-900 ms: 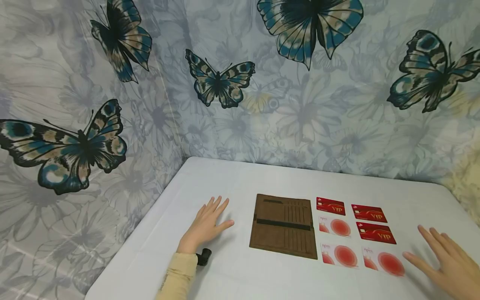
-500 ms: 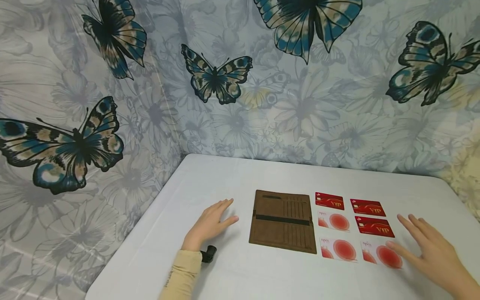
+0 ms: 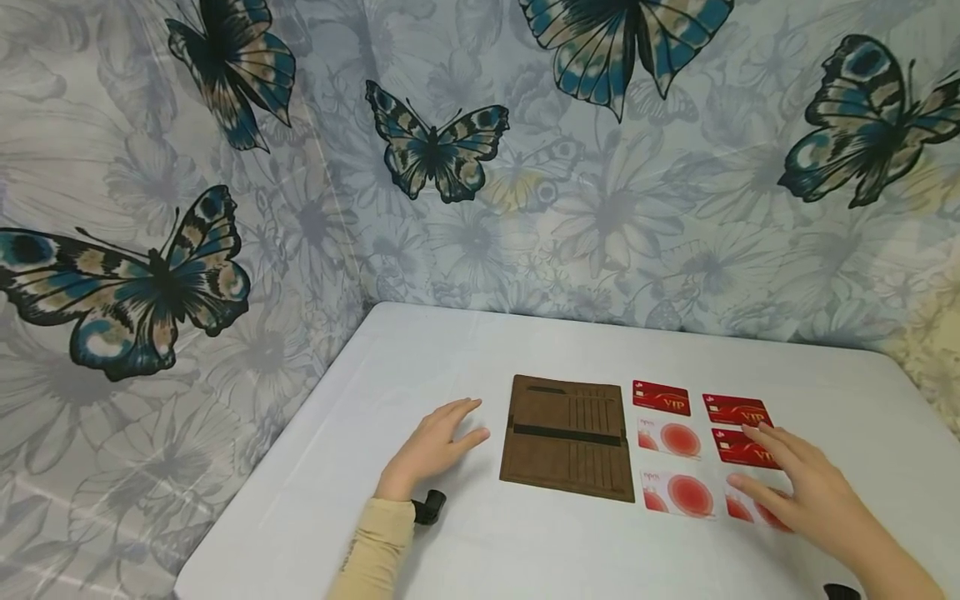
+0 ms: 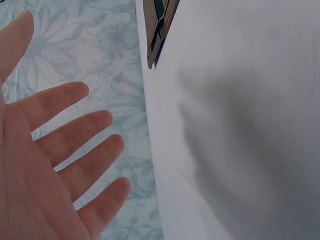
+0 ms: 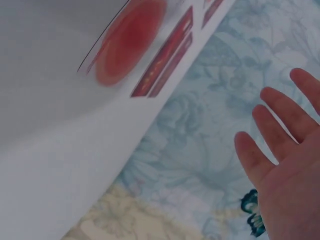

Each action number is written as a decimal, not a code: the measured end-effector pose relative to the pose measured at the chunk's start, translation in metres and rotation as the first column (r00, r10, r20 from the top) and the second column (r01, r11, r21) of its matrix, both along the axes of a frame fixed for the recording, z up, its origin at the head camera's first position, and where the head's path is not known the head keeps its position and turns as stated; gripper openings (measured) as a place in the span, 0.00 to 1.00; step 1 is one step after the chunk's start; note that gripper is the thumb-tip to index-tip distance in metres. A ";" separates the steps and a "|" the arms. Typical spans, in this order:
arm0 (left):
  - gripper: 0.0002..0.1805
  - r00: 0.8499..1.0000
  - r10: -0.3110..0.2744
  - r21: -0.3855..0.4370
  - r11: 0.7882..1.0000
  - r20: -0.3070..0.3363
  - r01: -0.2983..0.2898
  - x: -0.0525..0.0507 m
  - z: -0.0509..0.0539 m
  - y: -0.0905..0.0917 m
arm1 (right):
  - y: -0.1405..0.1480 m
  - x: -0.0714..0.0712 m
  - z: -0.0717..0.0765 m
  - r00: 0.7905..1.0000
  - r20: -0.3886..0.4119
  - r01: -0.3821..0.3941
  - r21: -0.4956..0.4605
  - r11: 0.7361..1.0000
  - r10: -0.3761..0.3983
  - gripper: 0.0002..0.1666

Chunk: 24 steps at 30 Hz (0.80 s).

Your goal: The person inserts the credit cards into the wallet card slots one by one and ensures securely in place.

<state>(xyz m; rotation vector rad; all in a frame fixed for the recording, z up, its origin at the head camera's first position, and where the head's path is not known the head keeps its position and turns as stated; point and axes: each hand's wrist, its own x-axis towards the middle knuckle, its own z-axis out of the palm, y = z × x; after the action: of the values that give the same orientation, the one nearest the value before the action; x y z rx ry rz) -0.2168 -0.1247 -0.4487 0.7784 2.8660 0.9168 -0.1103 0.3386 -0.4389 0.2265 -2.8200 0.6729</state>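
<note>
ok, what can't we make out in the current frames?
Lower-right white card: partly hidden by the right hand, head view.
Lower red VIP card: right end partly behind the same hand, head view.
Brown wallet: mostly cut off by the top edge, left wrist view.
Upper-left red card: fine print too small, head view.

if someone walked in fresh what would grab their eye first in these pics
Probably the big teal-and-black butterflies printed on the floral backdrop behind the white table. Next might come the brown wallet lying open on that table, with red VIP cards and white cards with red discs to its right. Then the right hand over the rightmost cards and the left hand left of the wallet.
</note>
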 end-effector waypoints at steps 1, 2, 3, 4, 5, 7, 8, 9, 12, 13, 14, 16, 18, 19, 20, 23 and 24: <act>0.37 1.000 0.000 0.005 1.000 0.008 0.000 0.000 0.000 0.001 | -0.004 -0.001 0.002 1.000 0.029 0.002 -0.001 1.000 -0.002 0.48; 0.37 1.000 -0.004 0.011 1.000 0.015 0.004 0.000 0.000 0.002 | -0.008 -0.001 0.003 0.998 0.061 0.004 0.000 1.000 -0.004 0.48; 0.37 1.000 -0.006 0.019 1.000 0.029 0.006 0.001 0.000 0.003 | -0.011 -0.002 0.004 0.996 0.090 0.003 0.000 1.000 -0.003 0.48; 0.37 0.999 -0.008 0.028 1.000 0.042 0.007 0.001 0.000 0.004 | -0.015 -0.003 0.006 0.993 0.119 0.003 -0.002 1.000 -0.003 0.48; 0.37 0.998 -0.011 0.042 0.999 0.059 0.009 0.001 0.000 0.005 | -0.019 -0.003 0.006 0.989 0.145 0.001 -0.003 1.000 -0.001 0.49; 0.37 0.996 -0.018 0.067 0.998 0.091 0.012 0.001 -0.001 0.007 | -0.024 -0.005 0.007 0.985 0.171 -0.017 -0.013 1.000 0.019 0.49; 0.38 0.994 -0.022 0.078 0.997 0.105 0.014 0.001 -0.002 0.008 | -0.027 -0.005 0.007 0.984 0.177 -0.025 -0.019 1.000 0.028 0.49; 0.37 0.993 -0.024 0.089 0.996 0.119 0.013 0.001 -0.003 0.009 | -0.030 -0.006 0.007 0.983 0.178 -0.034 -0.023 0.999 0.038 0.48; 0.37 0.990 -0.033 0.109 0.994 0.135 0.018 0.001 -0.005 0.012 | -0.036 -0.008 0.005 0.983 0.171 -0.059 -0.024 0.998 0.062 0.47; 0.37 0.990 -0.035 0.112 0.994 0.138 0.019 0.001 -0.005 0.013 | -0.038 -0.008 0.004 0.983 0.175 -0.059 -0.019 0.998 0.061 0.47; 0.37 0.990 -0.037 0.114 0.993 0.139 0.022 0.001 -0.006 0.014 | -0.040 -0.009 0.004 0.982 0.178 -0.058 -0.017 0.998 0.060 0.47; 0.38 0.989 -0.042 0.114 0.993 0.145 0.026 0.002 -0.006 0.017 | -0.043 -0.010 0.002 0.981 0.183 -0.056 -0.009 0.998 0.056 0.47; 0.38 0.987 -0.050 0.114 0.993 0.151 0.033 0.002 -0.006 0.020 | -0.045 -0.011 0.000 0.981 0.188 -0.057 -0.002 0.998 0.056 0.47; 0.38 0.987 -0.055 0.114 0.993 0.153 0.038 0.002 -0.007 0.021 | -0.046 -0.011 -0.002 0.980 0.190 -0.060 -0.003 0.998 0.059 0.46; 0.38 0.986 -0.061 0.117 0.992 0.156 0.043 0.002 -0.007 0.022 | -0.047 -0.011 -0.003 0.980 0.190 -0.067 -0.007 0.998 0.067 0.45; 0.39 0.984 -0.071 0.115 0.992 0.165 0.053 0.003 -0.009 0.025 | -0.048 -0.012 -0.006 0.977 0.189 -0.092 -0.018 0.996 0.094 0.41; 0.39 0.983 -0.073 0.113 0.992 0.169 0.054 0.003 -0.009 0.026 | -0.049 -0.012 -0.006 0.976 0.192 -0.097 -0.018 0.995 0.098 0.40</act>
<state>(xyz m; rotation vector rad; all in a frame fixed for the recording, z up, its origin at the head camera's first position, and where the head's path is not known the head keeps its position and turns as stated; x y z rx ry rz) -0.2141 -0.0991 -0.4579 0.7536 2.6466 1.0814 -0.1227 0.2898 -0.4453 0.3160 -3.0064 0.7658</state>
